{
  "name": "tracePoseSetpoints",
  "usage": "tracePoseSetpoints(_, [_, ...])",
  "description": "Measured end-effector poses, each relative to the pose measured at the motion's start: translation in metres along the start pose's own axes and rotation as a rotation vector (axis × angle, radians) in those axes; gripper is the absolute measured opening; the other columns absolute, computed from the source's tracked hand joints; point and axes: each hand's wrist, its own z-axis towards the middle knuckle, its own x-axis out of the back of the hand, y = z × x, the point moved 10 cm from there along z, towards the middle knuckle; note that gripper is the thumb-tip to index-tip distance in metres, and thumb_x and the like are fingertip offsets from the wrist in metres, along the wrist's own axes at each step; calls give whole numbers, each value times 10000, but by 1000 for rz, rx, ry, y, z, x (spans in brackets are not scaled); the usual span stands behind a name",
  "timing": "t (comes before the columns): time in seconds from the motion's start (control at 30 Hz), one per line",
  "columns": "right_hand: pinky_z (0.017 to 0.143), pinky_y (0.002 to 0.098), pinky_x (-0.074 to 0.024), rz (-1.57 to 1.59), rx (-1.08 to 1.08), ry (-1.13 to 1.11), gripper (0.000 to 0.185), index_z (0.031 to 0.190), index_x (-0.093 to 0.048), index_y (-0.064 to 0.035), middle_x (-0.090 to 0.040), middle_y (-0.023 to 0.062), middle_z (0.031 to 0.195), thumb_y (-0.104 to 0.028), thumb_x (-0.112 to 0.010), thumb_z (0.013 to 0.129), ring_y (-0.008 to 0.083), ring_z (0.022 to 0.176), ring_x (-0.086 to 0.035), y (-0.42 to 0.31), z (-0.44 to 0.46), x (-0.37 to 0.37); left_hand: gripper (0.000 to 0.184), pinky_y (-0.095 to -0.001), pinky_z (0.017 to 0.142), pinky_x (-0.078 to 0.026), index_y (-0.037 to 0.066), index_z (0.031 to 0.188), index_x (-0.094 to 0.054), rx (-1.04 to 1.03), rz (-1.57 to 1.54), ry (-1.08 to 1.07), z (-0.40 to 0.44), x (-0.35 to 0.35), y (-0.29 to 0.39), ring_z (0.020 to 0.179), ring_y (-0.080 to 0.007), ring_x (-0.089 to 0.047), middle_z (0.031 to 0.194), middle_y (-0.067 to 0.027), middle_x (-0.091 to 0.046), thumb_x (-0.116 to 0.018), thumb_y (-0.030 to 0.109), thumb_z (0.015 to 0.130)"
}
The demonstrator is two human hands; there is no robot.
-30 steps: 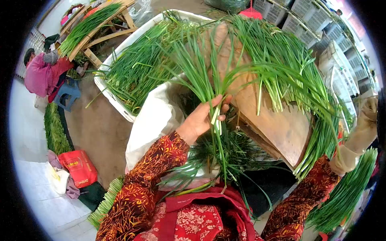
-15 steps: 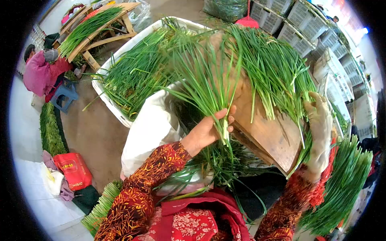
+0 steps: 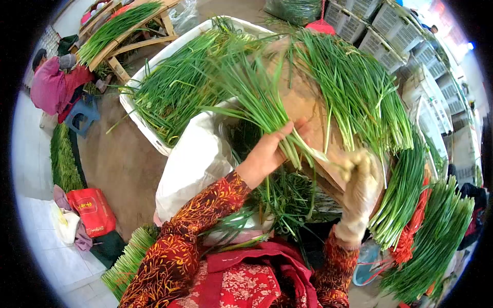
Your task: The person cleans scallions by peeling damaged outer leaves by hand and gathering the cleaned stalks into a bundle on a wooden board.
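My bare left hand [image 3: 267, 154] is wrapped round the lower stems of a small bunch of chives [image 3: 257, 102], whose leaves fan up and to the left, slightly blurred. In a pale glove, my right hand [image 3: 358, 172] pinches a whitish chive leaf [image 3: 324, 158] that stretches across from the bunch's base. Behind both hands stands a wooden board [image 3: 308, 102], with a larger pile of chives [image 3: 354, 87] spread along its right part. Loose green trimmings [image 3: 287, 195] hang beneath my left hand beside a white sack [image 3: 192, 164].
A white crate [image 3: 138, 123] full of chives stands at the far left of the board. Tied bundles [image 3: 431, 246] and red strings [image 3: 410, 236] lie at my right. Stacked grey crates [image 3: 395, 31] line the back right. Another person [image 3: 56, 87] sits by a wooden rack [image 3: 123, 41].
My right hand has come left from the board's right edge to the bunch's stems and closed on a leaf. The bunch in my left hand has tilted further left.
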Motion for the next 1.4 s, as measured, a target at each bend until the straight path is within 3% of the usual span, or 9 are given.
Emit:
tracePoseSetpoints(0.33, [531,228,-405,-460,-578,-487,231,971,-613,-76,-572,46,621,-256,-531,851,117,547,-529,129,-61,-33,180,-423,898,-446,50,999,-500,-185,50,-13,-9,-42,20,1043,-222,-526,1059,-89,-563,-540,138,847])
tracePoseSetpoints(0.47, [563,404,-471,-1466,-201,-1170,313,981,-575,-68,-624,142,755,-335,-542,822,337,681,-602,208,-110,-30,223,-354,824,-488,66,1068,-469,-783,353,29,-22,-65,127,828,-139,-549,902,-42,-553,-512,158,869])
tracePoseSetpoints(0.57, [694,356,-489,-1504,-221,-915,533,1209,-421,-134,-627,137,906,-364,-606,765,305,832,-605,155,-74,-4,248,-303,662,-516,70,1052,-459,-742,270,-19,-16,-67,146,669,-109,-522,852,-20,-536,-534,210,862])
tracePoseSetpoints(0.73, [616,365,-476,-1371,40,-129,279,886,-581,-103,-629,129,763,-363,-573,788,285,712,-612,22,21,-7,217,-280,618,-446,66,986,-496,-272,161,1,5,-37,62,623,-87,-470,769,12,-510,-572,208,841])
tracePoseSetpoints(0.83, [611,369,-468,-1598,103,-103,255,865,-581,-102,-620,131,704,-345,-577,787,288,701,-605,37,51,-2,174,-259,574,-411,67,963,-505,-141,160,70,5,-17,18,602,-77,-443,779,3,-499,-564,181,845])
tracePoseSetpoints(0.9, [619,370,-462,-1336,-27,-80,273,850,-582,-76,-610,142,705,-340,-583,779,301,707,-598,45,57,6,170,-257,558,-412,70,946,-509,-77,144,112,2,-10,4,602,-80,-444,788,-7,-507,-581,178,835])
tracePoseSetpoints(1.03, [444,148,-301,-283,-193,-164,155,844,-569,-70,-565,-12,654,-226,-569,842,21,488,-401,39,42,3,182,-256,543,-413,70,939,-517,-51,164,116,-1,-13,-2,597,-80,-444,804,-15,-529,-601,180,822])
tracePoseSetpoints(1.13, [441,154,-314,-105,-250,-99,162,855,-562,-67,-566,-2,652,-226,-583,833,38,472,-410,44,36,14,197,-259,547,-418,66,956,-514,-54,155,88,0,-20,-5,599,-80,-445,815,-16,-536,-603,176,819])
tracePoseSetpoints(1.4, [621,253,-438,-853,56,-286,103,872,-590,-50,-590,46,754,-130,-590,807,117,707,-556,19,2,-18,267,-247,595,-482,63,1016,-515,-59,459,153,1,-28,-7,733,-105,-555,886,-38,-590,-606,207,811])
